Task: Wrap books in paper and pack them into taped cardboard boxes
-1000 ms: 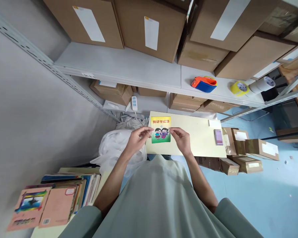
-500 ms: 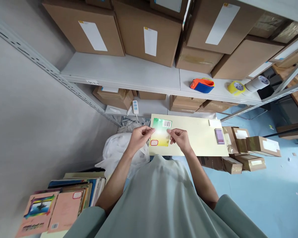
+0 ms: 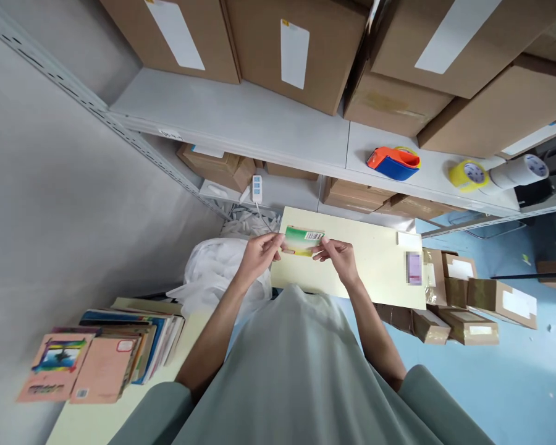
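Between both hands is a thin book (image 3: 302, 241) with a green-to-yellow cover and a barcode at its upper right. It is held above the pale yellow table (image 3: 352, 266) and tilted, so its face looks foreshortened. My left hand (image 3: 261, 253) pinches its left edge between thumb and fingers. At the right edge, my right hand (image 3: 337, 256) grips it in the same way. A red-framed label near its lower left is partly hidden by my left fingers. A blurred purple item (image 3: 414, 268) lies at the table's right end, near a small white block (image 3: 408, 240).
Boxes (image 3: 291, 55) fill the grey shelf (image 3: 241, 117) ahead, with an orange-blue tape dispenser (image 3: 393, 162) and tape rolls (image 3: 467, 175) near its edge. White plastic (image 3: 213, 272) bulges left of the table. Stacked books (image 3: 102, 368) stand lower left; cartons (image 3: 463, 324) sit right.
The book has tipped from facing me nearly flat-on to a steeper angle, so it looks shorter. Both hands keep hold of it. The camera view has shifted and turned slightly.
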A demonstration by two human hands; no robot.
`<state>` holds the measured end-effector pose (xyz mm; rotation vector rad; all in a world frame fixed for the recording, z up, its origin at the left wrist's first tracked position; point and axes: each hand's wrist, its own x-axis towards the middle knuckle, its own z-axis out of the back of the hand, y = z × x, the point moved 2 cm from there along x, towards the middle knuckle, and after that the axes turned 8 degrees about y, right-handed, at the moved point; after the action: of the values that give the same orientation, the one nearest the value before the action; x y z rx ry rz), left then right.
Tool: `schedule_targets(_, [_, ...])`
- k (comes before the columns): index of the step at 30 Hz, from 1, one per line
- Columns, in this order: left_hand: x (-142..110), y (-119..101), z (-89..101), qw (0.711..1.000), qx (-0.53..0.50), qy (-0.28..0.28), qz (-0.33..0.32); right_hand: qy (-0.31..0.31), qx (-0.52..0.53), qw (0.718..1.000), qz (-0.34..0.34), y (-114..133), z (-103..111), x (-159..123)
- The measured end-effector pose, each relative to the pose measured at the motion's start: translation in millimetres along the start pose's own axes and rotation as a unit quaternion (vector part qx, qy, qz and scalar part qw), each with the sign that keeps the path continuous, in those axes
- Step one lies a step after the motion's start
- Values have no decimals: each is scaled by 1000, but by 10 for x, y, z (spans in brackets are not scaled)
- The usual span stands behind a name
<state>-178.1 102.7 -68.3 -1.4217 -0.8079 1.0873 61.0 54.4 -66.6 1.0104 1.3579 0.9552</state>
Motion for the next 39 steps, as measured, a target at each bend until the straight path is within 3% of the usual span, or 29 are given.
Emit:
schedule_targets(5, [88, 338, -145, 1000, 23, -1, 19, 19, -15, 1000, -13, -375, 248, 211])
schedule_targets(8, [183, 761, -249, 997, 70, -20, 32, 39, -41, 998, -31, -799, 335, 383])
schedule_targets(11, [269, 1247, -398, 990, 84, 0, 112, 40, -77, 992, -89, -1242, 378, 518])
schedule_targets(14, [324, 1570, -532, 977, 128, 11, 168, 43, -120, 984, -128, -1529, 392, 609])
schedule_targets(17, [404, 1658, -587, 970, 168, -4, 177, 48, -128, 983, -125, -1589, 407, 717])
schedule_targets(20, [551, 1562, -560, 974, 170, -32, 143, 44, -132, 985, -98, -1476, 446, 884])
schedule_targets(24, [721, 1346, -460, 978, 167, -88, 85, 37, -158, 985, -60, -1277, 501, 1093])
schedule_targets(28, [649, 1287, -355, 970, 209, -106, 64, 62, -186, 977, -84, -1271, 486, 1096])
schedule_targets(33, [134, 1491, -57, 944, 274, -155, 100, 100, -215, 964, -123, -1475, 423, 828])
schedule_targets(39, [-727, 1747, 740, 874, 353, -221, 252, 124, -235, 954, -141, -1641, 310, 613])
